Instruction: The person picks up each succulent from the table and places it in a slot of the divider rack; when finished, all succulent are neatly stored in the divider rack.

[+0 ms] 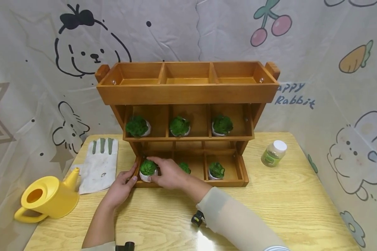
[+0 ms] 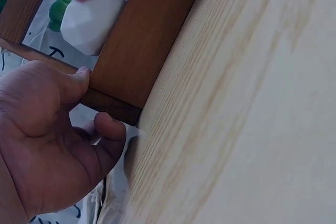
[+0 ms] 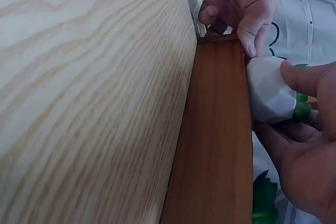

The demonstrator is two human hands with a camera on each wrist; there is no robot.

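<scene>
My right hand (image 1: 170,173) holds a small potted succulent (image 1: 148,168) at the left compartment of the bottom tier of a wooden three-tier plant stand (image 1: 188,94). The thumb and fingers grip its white faceted pot (image 3: 270,90) from either side. With thumb and curled fingers my left hand (image 2: 47,135) grips the left end of that tier at its front corner. Another succulent (image 1: 184,167), partly hidden by my right hand, stands in the middle compartment. A further succulent (image 1: 216,170) stands in the right one.
Potted succulents (image 1: 137,126) stand in the middle tier's compartments, one in each. A yellow watering can (image 1: 51,197) and a white glove (image 1: 98,167) lie left on the wooden table (image 1: 289,209). To the right stands a white-lidded jar (image 1: 274,154). Printed cloth hangs around the table.
</scene>
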